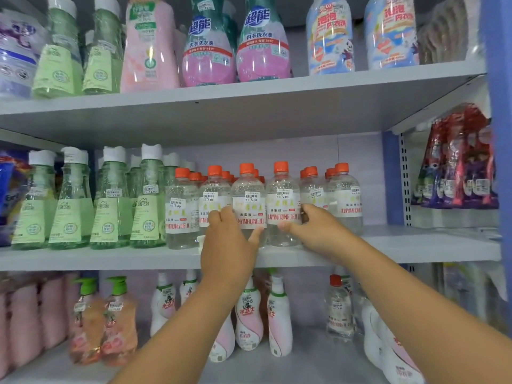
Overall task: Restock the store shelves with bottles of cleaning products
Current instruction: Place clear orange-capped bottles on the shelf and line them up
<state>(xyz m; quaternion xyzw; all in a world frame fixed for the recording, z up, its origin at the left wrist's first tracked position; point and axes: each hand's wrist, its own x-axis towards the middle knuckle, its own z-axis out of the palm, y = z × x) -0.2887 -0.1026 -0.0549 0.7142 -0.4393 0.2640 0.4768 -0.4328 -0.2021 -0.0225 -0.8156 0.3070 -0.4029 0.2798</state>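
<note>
At the middle shelf, the left hand and right hand each grip an orange-capped clear bottle in the front row (labels forward), best eased back upright, flush with neighbours.

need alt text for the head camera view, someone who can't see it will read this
A person's left hand and right hand each grip a clear orange-capped bottle, the left-hand bottle and the right-hand bottle, in a row on the middle shelf. Green bottles stand to their left; other cleaning products fill the shelves above and below.
</note>
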